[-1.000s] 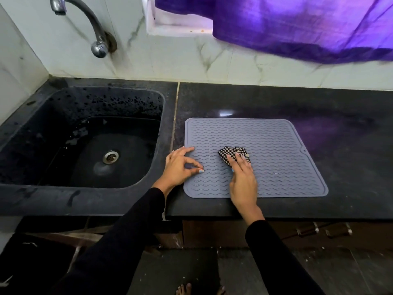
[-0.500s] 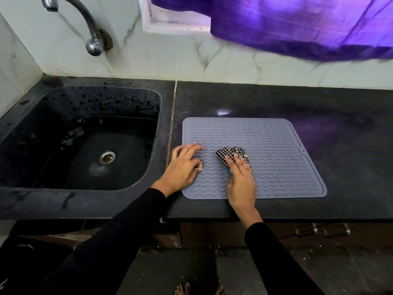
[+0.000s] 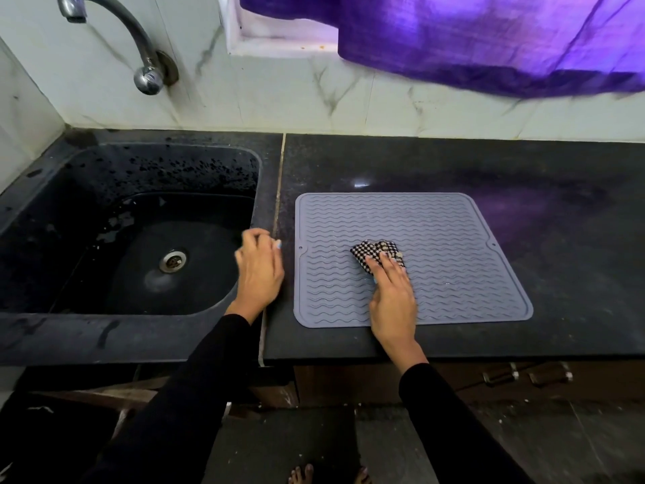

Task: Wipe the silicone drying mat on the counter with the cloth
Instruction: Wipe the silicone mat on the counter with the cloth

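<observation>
On the black counter [image 3: 523,211], right of the sink [image 3: 132,239], lay the grey silicone drying mat [image 3: 436,246] — flat, wavy-ribbed, its near edge close to the counter's front lip. Right hand [image 3: 392,298] rested palm-down on the mat, fingers extended and held together, pointing toward 11 o'clock, their tips pressing a bunched black-and-white checked cloth [image 3: 370,251] against the mat's middle. Cloth poked out beyond the fingertips at 12 o'clock. Left hand [image 3: 260,270] was off the mat, at its 9 o'clock, over the strip of counter between sink rim and mat — fingers curled loosely inward, holding nothing; blurred, so contact with the counter could not be told. Both arms wore black sleeves [image 3: 195,396].
</observation>
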Tool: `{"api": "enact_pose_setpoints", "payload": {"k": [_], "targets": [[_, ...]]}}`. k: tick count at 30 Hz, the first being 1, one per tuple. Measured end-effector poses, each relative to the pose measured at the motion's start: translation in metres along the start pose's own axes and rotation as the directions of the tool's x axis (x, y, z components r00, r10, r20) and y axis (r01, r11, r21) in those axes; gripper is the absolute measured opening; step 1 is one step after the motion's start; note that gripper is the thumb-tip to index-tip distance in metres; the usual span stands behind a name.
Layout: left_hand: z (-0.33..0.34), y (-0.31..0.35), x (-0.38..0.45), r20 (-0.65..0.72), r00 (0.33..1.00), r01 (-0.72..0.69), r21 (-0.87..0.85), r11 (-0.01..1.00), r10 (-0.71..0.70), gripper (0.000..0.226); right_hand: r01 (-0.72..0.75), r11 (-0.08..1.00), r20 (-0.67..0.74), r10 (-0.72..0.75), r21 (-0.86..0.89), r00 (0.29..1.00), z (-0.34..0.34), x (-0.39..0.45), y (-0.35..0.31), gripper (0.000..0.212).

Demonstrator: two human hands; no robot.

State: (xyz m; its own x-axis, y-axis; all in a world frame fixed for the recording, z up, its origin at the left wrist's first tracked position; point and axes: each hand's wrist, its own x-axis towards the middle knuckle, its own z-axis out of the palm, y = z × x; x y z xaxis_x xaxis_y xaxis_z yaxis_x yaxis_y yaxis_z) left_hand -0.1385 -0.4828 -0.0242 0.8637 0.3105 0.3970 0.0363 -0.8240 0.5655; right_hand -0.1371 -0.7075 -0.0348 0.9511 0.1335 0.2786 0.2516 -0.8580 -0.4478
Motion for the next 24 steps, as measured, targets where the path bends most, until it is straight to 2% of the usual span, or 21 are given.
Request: {"api": "enact_pose_setpoints", "payload": {"k": [3, 5, 6, 8, 9, 10, 11, 13, 14, 15, 17, 19, 24], "targets": [[-0.019, -0.018, 0.008, -0.194, 0.960, 0.211, 0.029, 0.977, -0.202, 0.031, 0.005, 1.000, -0.026, -0.005, 0.030, 1.000, 0.000, -0.001, -0.001, 0.063], [-0.029, -0.025, 0.011, -0.339, 0.886, 0.345, 0.025, 0.938, -0.317, 0.022, -0.037, 0.989, -0.061, 0.046, 0.142, 0.997, -0.002, 0.002, -0.001, 0.059], [-0.033, -0.026, 0.012, -0.357, 0.843, 0.429, -0.005, 0.903, -0.403, 0.023, -0.105, 0.963, -0.070, 0.126, 0.250, 0.990, -0.004, 0.004, -0.001, 0.056], [-0.034, -0.023, 0.015, -0.276, 0.778, 0.568, -0.073, 0.819, -0.564, 0.063, -0.299, 0.800, -0.037, 0.371, 0.521, 0.928, -0.016, 0.015, -0.003, 0.051], [-0.033, -0.019, 0.017, -0.228, 0.778, 0.584, -0.082, 0.808, -0.586, 0.074, -0.353, 0.699, -0.024, 0.467, 0.622, 0.884, -0.022, 0.020, -0.004, 0.048], [-0.030, -0.014, 0.018, -0.180, 0.813, 0.552, -0.061, 0.831, -0.554, 0.076, -0.372, 0.652, -0.035, 0.522, 0.661, 0.852, -0.027, 0.024, -0.005, 0.046], [-0.023, -0.008, 0.018, -0.130, 0.870, 0.477, -0.016, 0.879, -0.475, 0.072, -0.368, 0.672, -0.063, 0.525, 0.643, 0.849, -0.033, 0.026, -0.008, 0.046], [-0.007, 0.003, 0.018, 0.011, 0.965, 0.261, 0.094, 0.961, -0.263, 0.060, -0.305, 0.788, -0.094, 0.414, 0.534, 0.906, -0.040, 0.024, -0.016, 0.051], [0.001, 0.007, 0.017, 0.082, 0.980, 0.167, 0.134, 0.977, -0.179, 0.056, -0.258, 0.840, -0.057, 0.323, 0.478, 0.945, -0.040, 0.022, -0.022, 0.053], [0.010, 0.009, 0.017, 0.142, 0.983, 0.095, 0.161, 0.982, -0.118, 0.054, -0.216, 0.884, 0.021, 0.228, 0.414, 0.973, -0.036, 0.019, -0.025, 0.055], [0.023, 0.011, 0.020, 0.232, 0.970, 0.017, 0.217, 0.976, -0.068, 0.054, -0.080, 0.979, 0.190, 0.044, 0.188, 0.981, -0.019, 0.011, -0.027, 0.056], [0.032, 0.009, 0.023, 0.291, 0.952, 0.015, 0.268, 0.963, -0.096, 0.056, 0.063, 0.998, 0.236, -0.068, 0.026, 0.969, -0.007, 0.006, -0.023, 0.053], [0.044, 0.006, 0.019, 0.306, 0.944, 0.009, 0.341, 0.940, -0.120, 0.054, 0.055, 0.995, 0.255, -0.075, 0.086, 0.964, -0.010, 0.013, -0.004, 0.056]]}}
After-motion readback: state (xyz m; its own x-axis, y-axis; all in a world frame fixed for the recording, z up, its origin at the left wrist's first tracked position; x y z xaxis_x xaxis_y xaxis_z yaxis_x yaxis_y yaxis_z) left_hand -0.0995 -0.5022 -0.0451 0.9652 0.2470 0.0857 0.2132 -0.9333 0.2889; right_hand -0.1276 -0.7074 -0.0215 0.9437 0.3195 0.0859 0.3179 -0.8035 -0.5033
